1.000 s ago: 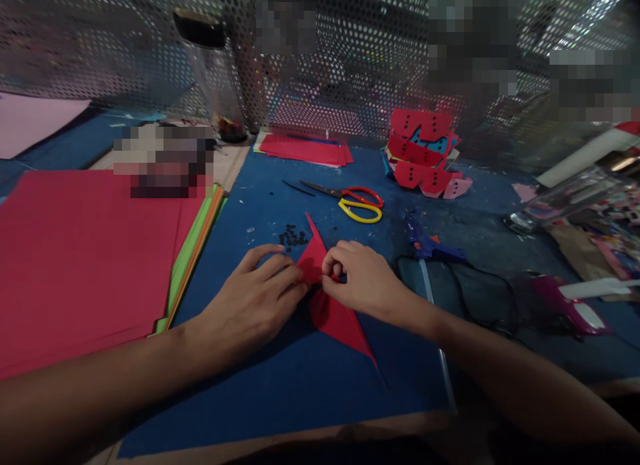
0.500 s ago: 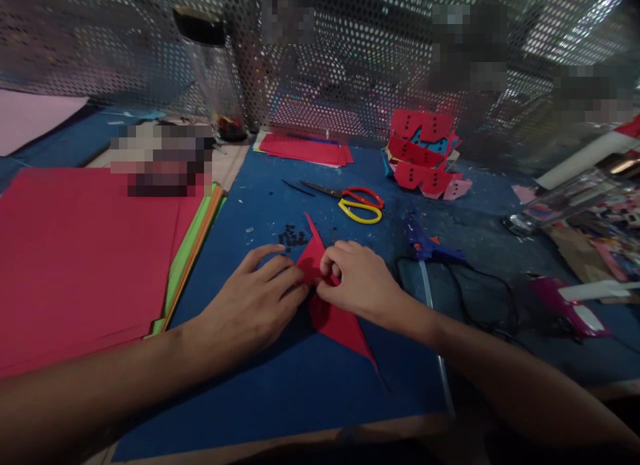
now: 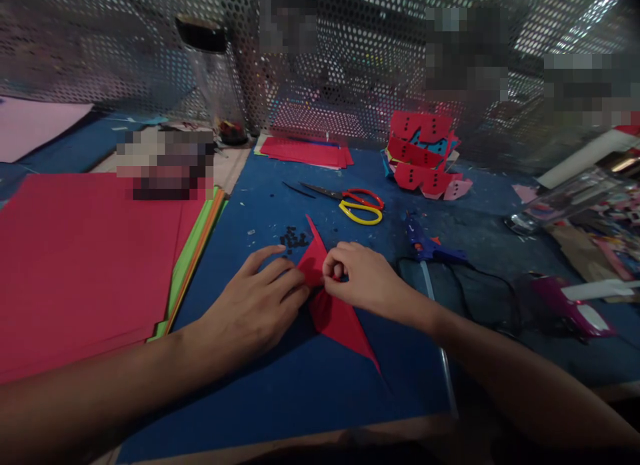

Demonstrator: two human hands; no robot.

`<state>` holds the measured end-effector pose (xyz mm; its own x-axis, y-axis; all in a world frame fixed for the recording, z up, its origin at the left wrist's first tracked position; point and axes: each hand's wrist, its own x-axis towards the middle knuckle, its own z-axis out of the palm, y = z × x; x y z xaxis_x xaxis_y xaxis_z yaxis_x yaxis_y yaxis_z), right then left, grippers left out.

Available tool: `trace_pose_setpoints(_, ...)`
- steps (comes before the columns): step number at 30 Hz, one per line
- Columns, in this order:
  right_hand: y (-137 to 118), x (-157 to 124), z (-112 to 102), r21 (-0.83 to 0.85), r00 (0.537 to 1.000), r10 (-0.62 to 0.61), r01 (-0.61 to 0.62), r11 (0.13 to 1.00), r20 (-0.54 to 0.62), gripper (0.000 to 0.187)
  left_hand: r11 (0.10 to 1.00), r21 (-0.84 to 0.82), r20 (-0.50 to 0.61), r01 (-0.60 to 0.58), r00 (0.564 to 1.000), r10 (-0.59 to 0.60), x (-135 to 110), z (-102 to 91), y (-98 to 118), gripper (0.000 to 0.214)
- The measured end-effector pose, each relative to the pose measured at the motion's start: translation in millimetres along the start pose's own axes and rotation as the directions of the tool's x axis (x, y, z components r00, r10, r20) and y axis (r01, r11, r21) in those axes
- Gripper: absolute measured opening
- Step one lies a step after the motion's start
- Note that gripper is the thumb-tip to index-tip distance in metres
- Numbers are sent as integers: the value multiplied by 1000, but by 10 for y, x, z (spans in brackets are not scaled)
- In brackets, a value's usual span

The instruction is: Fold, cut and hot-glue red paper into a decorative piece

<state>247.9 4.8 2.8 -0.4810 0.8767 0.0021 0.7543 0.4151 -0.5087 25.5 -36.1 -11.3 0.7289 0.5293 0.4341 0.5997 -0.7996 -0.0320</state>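
A folded red paper triangle [image 3: 336, 318] lies on the blue mat [image 3: 300, 378] in front of me, with one tip pointing away and one toward me. My left hand [image 3: 253, 305] rests flat on the mat, its fingertips pressing the paper's left edge. My right hand [image 3: 363, 275] is curled, pinching the paper at its middle fold. A small heap of black dots [image 3: 294, 238] lies just beyond the paper's far tip.
A stack of red, green and orange sheets [image 3: 90, 265] lies at the left. Red-and-yellow scissors [image 3: 357, 205] and a blue glue gun [image 3: 433, 248] with its cord lie beyond my hands. Red cut-out pieces [image 3: 423, 155] stand at the back by a perforated metal screen [image 3: 360, 58]. A clear jar [image 3: 215, 78] stands there too.
Both hands stay on the red paper. My right fingers shifted slightly along the fold; the paper has barely moved.
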Motion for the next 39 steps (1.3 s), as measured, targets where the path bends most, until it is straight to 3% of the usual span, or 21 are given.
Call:
trace_pose_setpoints(5,63,16,-52,102,999,-2,-2,995,38,10,1000,-5,-2,4,1000,-4,-9,3,-7,21)
trace_pose_setpoints(9,72,-4,-20,107,1000,-22,19,994,22,1,1000,-14,-7,8,1000,-8,-10,18,-6,23)
trace_pose_setpoints(14,74,-1,15,74,999,-48,49,996,-4,4,999,-31,13,20,1000,-20,-9,12,-7,23)
trace_pose_setpoints(20,64,5,-4,54,999,-31,31,998,6,2,982,-134,17,131,991,-129,33,45,-50,18)
trace_pose_setpoints(27,58,-4,-30,54,999,-38,36,998,28,5,930,-244,116,274,961,-252,100,90,-97,14)
trace_pose_setpoints(39,48,8,-5,24,999,-39,39,999,6,8,928,-202,123,314,948,-294,140,78,-69,12)
